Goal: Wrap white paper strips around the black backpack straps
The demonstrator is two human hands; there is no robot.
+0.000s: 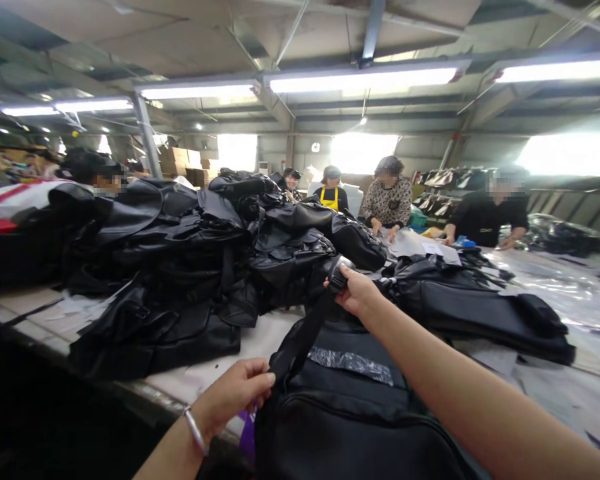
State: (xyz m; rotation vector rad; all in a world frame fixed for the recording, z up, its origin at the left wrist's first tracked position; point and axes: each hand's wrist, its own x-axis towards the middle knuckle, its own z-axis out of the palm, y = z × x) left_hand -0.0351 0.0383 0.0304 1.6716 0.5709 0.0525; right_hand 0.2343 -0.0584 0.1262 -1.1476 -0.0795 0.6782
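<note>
Overhead, strip lights (363, 79) run across a low workshop ceiling; below them a long pale table (555, 393) stretches away, partly covered in clear plastic sheet (565, 287); a tall heap of black bags (180, 253) fills its left half, reaching nearly to the middle; one more flat black bag (480, 307) lies to the right of the heap. Nearest the viewer, at the table's front edge, lies a black bag (350, 427) with a grey patterned panel (353, 363) across its top; a wide black strap (303, 333) rises from it, pulled taut between both hands. The left hand (235, 393), with a silver bangle (196, 432) at the wrist, pinches the strap's lower end between thumb and curled fingers, just beside the bag's left edge; the right hand (357, 293), arm stretched forward, closes its fingers around the strap's upper end, where a dark buckle (339, 272) shows above the knuckles, close to the foot of the heap. At the far side of the table several people stand at work, one in a yellow apron (329, 197), one in a spotted top (390, 200), one in black (485, 217) with hands down on the table; another person is at far left behind the heap.
</note>
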